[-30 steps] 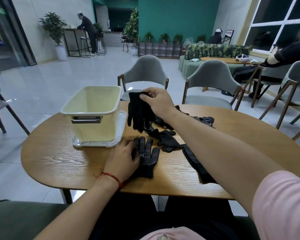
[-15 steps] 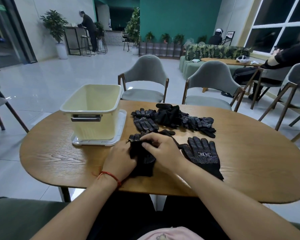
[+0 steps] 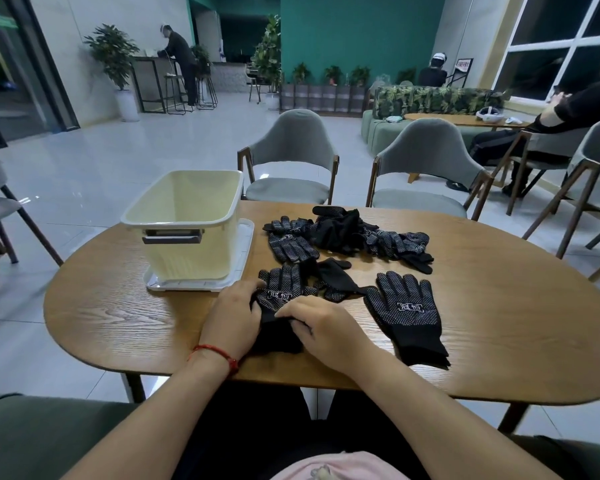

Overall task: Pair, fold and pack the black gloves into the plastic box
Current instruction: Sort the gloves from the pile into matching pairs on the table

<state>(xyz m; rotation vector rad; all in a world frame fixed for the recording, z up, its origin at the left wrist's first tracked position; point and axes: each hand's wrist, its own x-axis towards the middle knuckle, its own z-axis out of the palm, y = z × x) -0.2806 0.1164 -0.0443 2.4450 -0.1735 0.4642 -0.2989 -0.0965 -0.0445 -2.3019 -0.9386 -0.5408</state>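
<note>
At the near edge of the table [image 3: 118, 306] lie the stacked black gloves [image 3: 284, 289], long axis running away from the person, fingertips far, cuffs near. The left hand [image 3: 234, 317] clasps their left side and the right hand [image 3: 323, 327] pinches the cuff fabric. The plastic box [image 3: 184, 221] stands just beyond the left hand.

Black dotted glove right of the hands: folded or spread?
Spread. The black dotted glove lies flat on the wooden table, fingers straight, logo up, cuff toward the person.

Right hand [image 3: 323, 327] back from the far pile [image 3: 343, 230], now gripping near glove [image 3: 284, 296] beside left hand [image 3: 234, 317]
</note>
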